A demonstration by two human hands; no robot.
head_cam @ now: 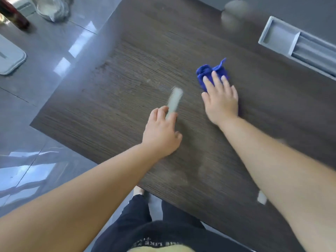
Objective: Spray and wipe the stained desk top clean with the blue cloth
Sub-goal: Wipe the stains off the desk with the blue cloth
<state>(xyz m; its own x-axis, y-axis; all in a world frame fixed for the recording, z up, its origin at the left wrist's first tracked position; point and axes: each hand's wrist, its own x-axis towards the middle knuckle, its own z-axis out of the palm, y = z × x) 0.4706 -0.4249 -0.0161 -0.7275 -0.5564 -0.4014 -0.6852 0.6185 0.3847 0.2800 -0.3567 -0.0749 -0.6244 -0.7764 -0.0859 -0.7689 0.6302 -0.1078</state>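
**Pressing the blue cloth (pixel 205 71) flat on the desk top (pixel 127 60)**

At nine o'clock of the view, a pale grey tray (pixel 11 57) lies on the glossy grey floor (pixel 54 60). At eleven o'clock a dark bottle (pixel 12 13) stands on the floor with a crumpled plastic bag (pixel 52 8) just to its right.

The dark wood-grain desk top fills the middle, its corner pointing toward eight o'clock. Faint pale smudges show on it near the centre and again at six o'clock.

The left hand (pixel 161 133) rests on the desk just below centre. Its fingers are curled round the near end of a slim pale object (pixel 175 100) that points toward twelve o'clock. The object is too blurred to name.

To the right of it, and apart from it, the right hand (pixel 221 102) lies palm down on the cloth. Its fingers are straight and a little spread, pressing rather than gripping. The bunched cloth sticks out beyond the fingertips toward twelve o'clock.

At one o'clock, two blurred pale round shapes (pixel 234 10) sit by the desk's far edge. At two o'clock a grey recessed trough (pixel 298 46) is set into the desk. A small white scrap (pixel 261 197) lies at four o'clock beside the right forearm, and dark trousers (pixel 145 224) show at six o'clock.
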